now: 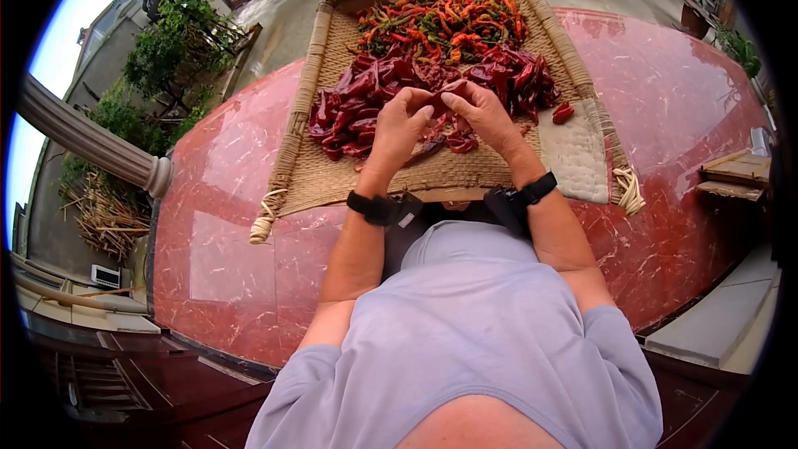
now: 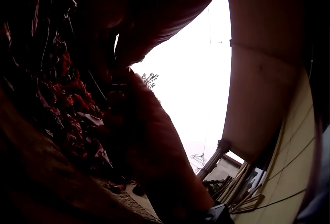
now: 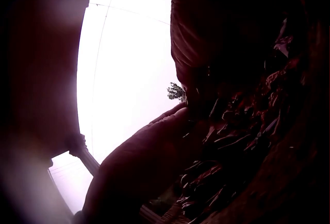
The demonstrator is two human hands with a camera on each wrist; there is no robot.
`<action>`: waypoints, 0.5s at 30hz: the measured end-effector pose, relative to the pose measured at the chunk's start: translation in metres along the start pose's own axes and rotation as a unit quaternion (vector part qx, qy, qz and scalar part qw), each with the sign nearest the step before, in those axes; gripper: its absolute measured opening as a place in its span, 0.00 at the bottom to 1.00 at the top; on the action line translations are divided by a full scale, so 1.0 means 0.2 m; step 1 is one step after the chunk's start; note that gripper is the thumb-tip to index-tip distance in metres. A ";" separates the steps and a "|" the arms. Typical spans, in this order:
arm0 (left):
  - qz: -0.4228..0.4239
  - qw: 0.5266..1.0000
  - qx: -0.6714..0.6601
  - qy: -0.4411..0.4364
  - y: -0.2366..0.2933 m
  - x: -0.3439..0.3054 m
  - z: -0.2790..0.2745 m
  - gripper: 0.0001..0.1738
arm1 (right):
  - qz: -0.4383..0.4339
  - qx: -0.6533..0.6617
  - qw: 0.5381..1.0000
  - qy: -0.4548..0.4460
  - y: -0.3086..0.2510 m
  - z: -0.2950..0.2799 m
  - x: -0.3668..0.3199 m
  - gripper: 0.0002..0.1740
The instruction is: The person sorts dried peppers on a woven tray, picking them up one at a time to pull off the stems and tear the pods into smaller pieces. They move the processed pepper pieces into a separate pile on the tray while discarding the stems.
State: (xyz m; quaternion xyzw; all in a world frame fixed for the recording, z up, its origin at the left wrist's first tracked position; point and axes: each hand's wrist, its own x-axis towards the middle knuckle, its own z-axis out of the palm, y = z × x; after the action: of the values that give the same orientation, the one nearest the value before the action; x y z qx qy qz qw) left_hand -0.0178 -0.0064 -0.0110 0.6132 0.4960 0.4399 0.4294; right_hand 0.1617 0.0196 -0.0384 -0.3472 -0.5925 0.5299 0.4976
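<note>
Over the woven tray (image 1: pixel 307 129), both hands meet thumb to thumb at a dark red dried chili pepper (image 1: pixel 438 103). My left hand (image 1: pixel 401 126) pinches it from one side. From the other side my right hand (image 1: pixel 488 119) pinches it, fingers curled in. Much of the pepper is hidden by the fingers. Around and beyond the hands lies a heap of glossy dark red peppers (image 1: pixel 353 108). Behind that heap sits a pile of thin orange, red and green peppers (image 1: pixel 445 23). Both wrist views are dark; the left hand (image 2: pixel 149 131) shows only in outline there.
A pale cloth patch (image 1: pixel 573 154) covers the tray's near right corner, with one red pepper (image 1: pixel 563 113) beside it. Red marble flooring (image 1: pixel 233 258) surrounds the tray. At the left stands a fluted column (image 1: pixel 91 137); a wooden stool (image 1: pixel 736 173) is at the right.
</note>
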 end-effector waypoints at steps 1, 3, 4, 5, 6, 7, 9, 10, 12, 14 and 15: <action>0.008 0.998 0.054 0.012 0.00 0.00 -0.02 0.13 | 0.001 -0.010 1.000 0.019 0.02 -0.01 0.01 0.14; 0.023 0.986 0.160 0.036 0.01 -0.01 -0.10 0.12 | 0.001 -0.039 0.996 0.086 0.02 -0.03 0.01 0.13; 0.019 0.970 0.233 0.064 0.01 -0.02 -0.14 0.14 | 0.000 -0.057 0.989 0.135 0.01 -0.04 0.00 0.13; 0.015 0.948 0.305 0.093 0.00 -0.03 -0.18 0.15 | 0.000 -0.074 0.980 0.182 0.00 -0.05 0.00 0.14; 0.010 0.919 0.374 0.121 0.00 -0.03 -0.21 0.17 | -0.010 -0.071 0.973 0.219 0.01 -0.06 0.01 0.13; 0.010 0.900 0.411 0.146 0.00 -0.04 -0.23 0.20 | -0.019 -0.068 0.964 0.255 0.03 -0.07 0.02 0.13; -0.021 0.882 0.454 0.123 -0.01 -0.06 -0.26 0.20 | -0.016 -0.069 0.957 0.281 0.04 -0.11 0.02 0.19; -0.036 0.872 0.475 0.111 -0.02 -0.06 -0.26 0.20 | -0.025 -0.069 0.950 0.303 0.04 -0.10 0.02 0.22; -0.051 0.863 0.492 0.101 -0.03 -0.07 -0.25 0.20 | -0.045 -0.068 0.934 0.349 0.05 -0.09 0.03 0.30; -0.062 0.855 0.505 0.099 -0.06 -0.06 -0.24 0.20 | -0.061 -0.051 0.936 0.344 0.04 -0.10 0.02 0.37; -0.067 0.851 0.510 0.104 -0.07 -0.06 -0.24 0.20 | -0.076 -0.047 0.932 0.351 0.04 -0.10 0.02 0.37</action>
State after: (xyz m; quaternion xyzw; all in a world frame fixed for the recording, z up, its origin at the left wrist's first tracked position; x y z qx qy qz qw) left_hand -0.0687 -0.0117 -0.0134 0.6623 0.7321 0.1565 0.0312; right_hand 0.1782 0.0309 -0.0460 -0.4875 -0.4289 0.3066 0.6960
